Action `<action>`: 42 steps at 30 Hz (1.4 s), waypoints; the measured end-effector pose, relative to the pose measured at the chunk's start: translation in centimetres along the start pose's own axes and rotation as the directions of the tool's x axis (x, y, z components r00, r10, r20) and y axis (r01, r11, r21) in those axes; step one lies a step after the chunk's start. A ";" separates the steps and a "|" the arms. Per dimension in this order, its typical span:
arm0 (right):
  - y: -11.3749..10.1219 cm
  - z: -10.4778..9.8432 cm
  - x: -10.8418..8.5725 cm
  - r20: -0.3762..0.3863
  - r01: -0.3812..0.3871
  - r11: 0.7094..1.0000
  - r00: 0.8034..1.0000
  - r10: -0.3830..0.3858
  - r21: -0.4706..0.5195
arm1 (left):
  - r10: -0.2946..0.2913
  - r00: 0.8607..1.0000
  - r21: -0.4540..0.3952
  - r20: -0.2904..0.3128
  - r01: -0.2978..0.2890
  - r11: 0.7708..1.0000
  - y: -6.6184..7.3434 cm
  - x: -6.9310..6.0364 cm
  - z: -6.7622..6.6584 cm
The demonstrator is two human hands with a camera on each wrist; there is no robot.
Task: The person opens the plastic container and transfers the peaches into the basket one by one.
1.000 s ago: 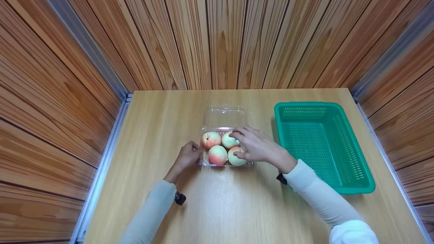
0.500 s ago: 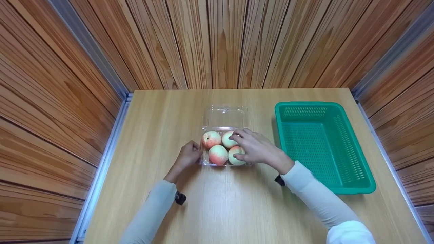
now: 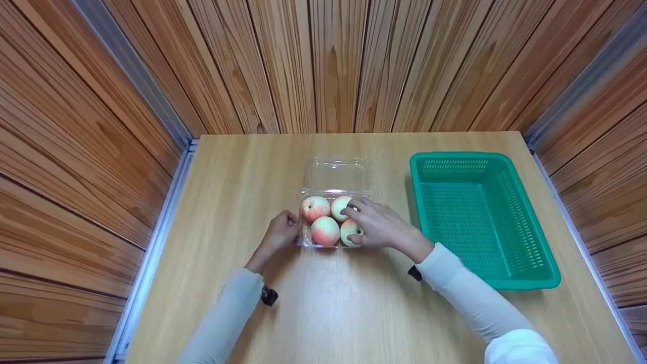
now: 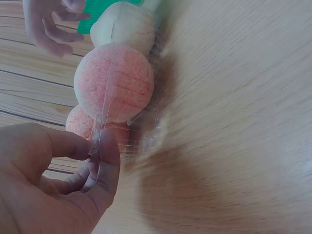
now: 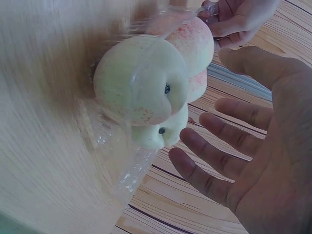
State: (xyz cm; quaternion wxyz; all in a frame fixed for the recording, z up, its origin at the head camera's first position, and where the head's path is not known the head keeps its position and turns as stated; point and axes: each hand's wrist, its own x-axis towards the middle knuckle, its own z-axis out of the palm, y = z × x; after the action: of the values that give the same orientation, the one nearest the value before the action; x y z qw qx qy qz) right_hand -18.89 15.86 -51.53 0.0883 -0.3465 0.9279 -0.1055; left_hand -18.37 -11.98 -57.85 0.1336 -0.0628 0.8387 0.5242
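Several peaches lie in a clear plastic box, among them a near-left peach (image 3: 325, 231), a far-left peach (image 3: 315, 208) and a near-right peach (image 3: 351, 232). The box's raised lid (image 3: 336, 175) leans away at the back. In the left wrist view, the left hand (image 4: 63, 180) pinches the box's clear rim (image 4: 96, 134) between thumb and finger. Over the right-hand peaches hovers the right hand (image 3: 379, 225), its fingers spread and relaxed. The right wrist view shows a gap between the right hand (image 5: 263, 141) and the nearest peach (image 5: 141, 80).
A green plastic basket (image 3: 548, 275) stands to the right of the box on the wooden table (image 3: 333, 313). Wood-patterned walls (image 3: 333, 65) rise behind and at both sides, with metal rails along the table's side edges.
The right hand has shifted slightly, and its fingers sit a little to the right, uncovering more of the right-hand peaches. The left hand stays at the box's left rim.
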 end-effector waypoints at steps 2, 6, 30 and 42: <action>0.0 0.2 0.1 -0.001 0.005 1.000 1.000 -0.005 -0.003 | 0.011 1.000 -0.016 0.004 -0.011 1.000 -0.1 0.0 0.0; 0.0 0.6 0.1 0.011 0.007 1.000 1.000 -0.007 0.000 | 0.024 1.000 -0.036 0.011 -0.023 0.999 -0.1 -0.1 0.0; 0.3 2.4 0.2 0.032 -0.081 0.997 0.996 0.081 -0.003 | 0.031 0.999 0.016 -0.010 -0.031 0.999 -0.1 -0.1 0.1; -0.6 3.3 0.8 0.037 -0.148 0.985 0.988 0.151 -0.084 | 0.035 0.999 0.036 -0.015 -0.034 0.999 -0.1 -0.2 0.1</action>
State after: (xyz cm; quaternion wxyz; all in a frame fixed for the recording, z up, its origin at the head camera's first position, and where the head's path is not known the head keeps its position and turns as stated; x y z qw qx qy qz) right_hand -18.29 14.45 -54.58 0.1022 -0.2814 0.9526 -0.0535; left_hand -18.17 -11.93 -57.97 0.1190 -0.0500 0.8501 0.5106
